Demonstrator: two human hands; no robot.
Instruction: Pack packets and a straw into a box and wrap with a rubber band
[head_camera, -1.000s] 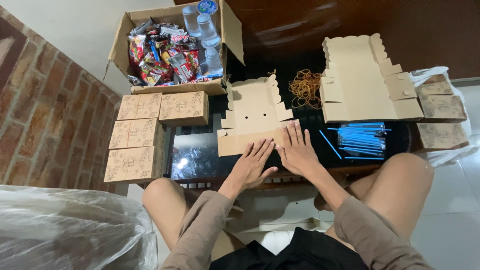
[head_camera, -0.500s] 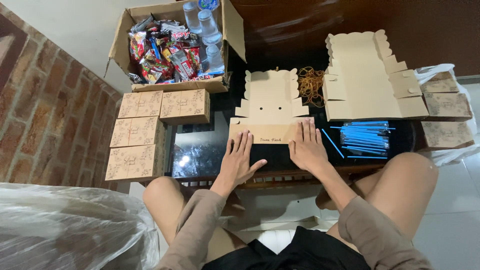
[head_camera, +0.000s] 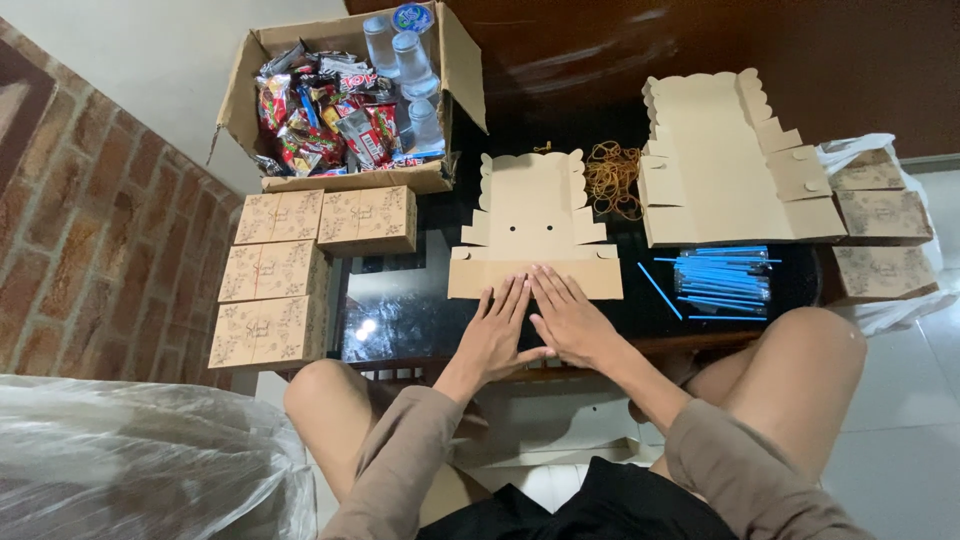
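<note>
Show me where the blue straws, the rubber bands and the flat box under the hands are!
blue straws (head_camera: 725, 279): head view, middle of the bundle.
rubber bands (head_camera: 612, 176): head view, centre of the pile.
flat cardboard box (head_camera: 532, 205): head view, its upper panel, above the hands.

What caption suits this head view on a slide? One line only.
Both hands, left hand and right hand, press a flat cardboard box blank on the dark table.

open snack carton, folded boxes, rubber bands, blue straws
</note>
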